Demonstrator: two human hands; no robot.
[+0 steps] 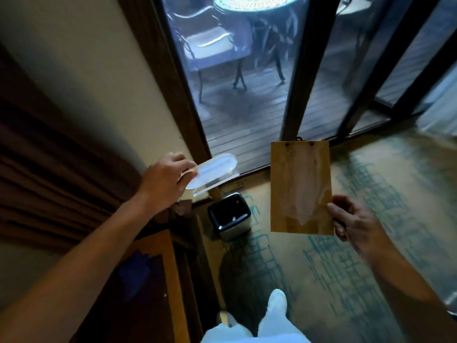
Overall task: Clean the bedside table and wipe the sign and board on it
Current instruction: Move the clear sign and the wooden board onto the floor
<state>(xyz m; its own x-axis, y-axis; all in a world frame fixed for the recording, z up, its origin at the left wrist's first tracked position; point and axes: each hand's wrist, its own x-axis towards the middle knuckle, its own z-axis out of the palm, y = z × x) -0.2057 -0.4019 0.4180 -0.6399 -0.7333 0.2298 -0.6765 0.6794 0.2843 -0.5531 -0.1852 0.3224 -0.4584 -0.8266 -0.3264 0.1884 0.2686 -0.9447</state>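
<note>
Above the bin (230,215), our left hand (164,180) pinches the clear sign (212,170) and our right hand (353,222) grips the board (300,186), probably lifted off the bedside table (148,288) for wiping.

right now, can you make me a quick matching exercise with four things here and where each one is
Things:
1. clear sign
2. wooden board
3. bin
4. bedside table

Places:
A. on the floor by the glass door
B. held in the right hand
C. bottom left, under the left arm
D. held in the left hand

Pairs: 1-D, 2-B, 3-A, 4-C
</note>
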